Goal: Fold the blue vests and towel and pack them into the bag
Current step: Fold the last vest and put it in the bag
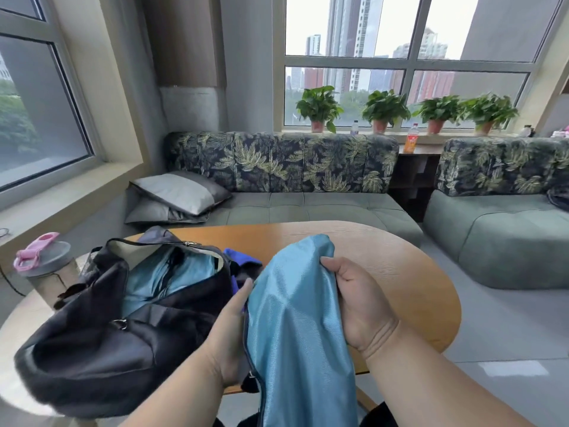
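I hold a light blue shiny vest (295, 318) up over the near edge of the wooden table (400, 272). My left hand (229, 331) grips its left edge, fingers hidden behind the cloth. My right hand (357, 300) grips its right edge near the top, fingers curled into the fabric. To the left lies an open black bag (101, 340) with light blue fabric (172, 275) inside it. A darker blue cloth (241, 260) shows on the table just behind the bag's right end.
A grey bottle with a pink lid (43, 263) stands at the far left beside the bag. Behind the table is a leaf-patterned sofa (283, 164) with grey pillows (181, 192). Potted plants (385, 110) line the window sill.
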Available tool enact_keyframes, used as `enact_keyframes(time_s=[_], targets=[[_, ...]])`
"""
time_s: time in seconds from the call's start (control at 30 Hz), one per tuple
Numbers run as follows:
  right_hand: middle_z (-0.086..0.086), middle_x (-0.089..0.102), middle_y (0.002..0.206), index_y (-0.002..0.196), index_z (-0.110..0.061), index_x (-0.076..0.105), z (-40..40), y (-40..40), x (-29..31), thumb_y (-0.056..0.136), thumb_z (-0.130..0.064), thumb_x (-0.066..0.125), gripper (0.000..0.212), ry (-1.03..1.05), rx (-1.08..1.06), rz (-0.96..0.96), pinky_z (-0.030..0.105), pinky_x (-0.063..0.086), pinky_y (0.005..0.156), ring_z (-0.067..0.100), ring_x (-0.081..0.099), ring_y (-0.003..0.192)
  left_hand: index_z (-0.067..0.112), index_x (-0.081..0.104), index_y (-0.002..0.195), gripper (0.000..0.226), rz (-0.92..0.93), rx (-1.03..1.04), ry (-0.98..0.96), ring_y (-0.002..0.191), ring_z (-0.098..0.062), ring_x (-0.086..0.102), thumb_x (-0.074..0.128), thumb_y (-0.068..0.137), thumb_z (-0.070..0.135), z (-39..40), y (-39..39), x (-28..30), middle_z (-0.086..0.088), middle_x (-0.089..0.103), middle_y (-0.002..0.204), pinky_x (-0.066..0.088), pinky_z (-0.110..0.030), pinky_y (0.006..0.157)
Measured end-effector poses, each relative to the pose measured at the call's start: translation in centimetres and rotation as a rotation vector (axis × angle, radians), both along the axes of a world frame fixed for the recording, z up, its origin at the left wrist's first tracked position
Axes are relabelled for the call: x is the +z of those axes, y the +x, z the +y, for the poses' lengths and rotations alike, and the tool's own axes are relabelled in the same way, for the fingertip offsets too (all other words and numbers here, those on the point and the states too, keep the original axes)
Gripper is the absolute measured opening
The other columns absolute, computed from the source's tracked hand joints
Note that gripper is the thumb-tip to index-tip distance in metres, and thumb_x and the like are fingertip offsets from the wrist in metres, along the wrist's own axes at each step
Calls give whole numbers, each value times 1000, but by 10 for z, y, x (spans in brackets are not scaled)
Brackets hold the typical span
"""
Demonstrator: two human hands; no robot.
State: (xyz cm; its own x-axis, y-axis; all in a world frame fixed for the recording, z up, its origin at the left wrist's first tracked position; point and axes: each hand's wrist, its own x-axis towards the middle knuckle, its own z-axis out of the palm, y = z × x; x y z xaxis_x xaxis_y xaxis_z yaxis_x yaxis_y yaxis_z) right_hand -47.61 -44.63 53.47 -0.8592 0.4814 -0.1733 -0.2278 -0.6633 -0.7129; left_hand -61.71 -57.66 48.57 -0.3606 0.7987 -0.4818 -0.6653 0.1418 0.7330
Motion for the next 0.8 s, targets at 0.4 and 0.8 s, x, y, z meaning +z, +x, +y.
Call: enact_keyframes(time_s=[0.4,0.8], targets=[[26,59,143,141,5,60,23,3,13,93,-22,52,56,50,-65,24,50,45,112,38,62,122,0,74,125,47,164,-90,156,101,-27,77,68,87,27,-17,-12,7,-21,73,125,64,-33,80],[23,65,133,140,5,59,-3,25,-17,87,-19,69,60,206,257,-24,47,48,110,35,65,119,-6,66,117,42,456,-50,198,97,-35,71,69,99,32,-5,-44,44,-31,70,116,57,-45,89]])
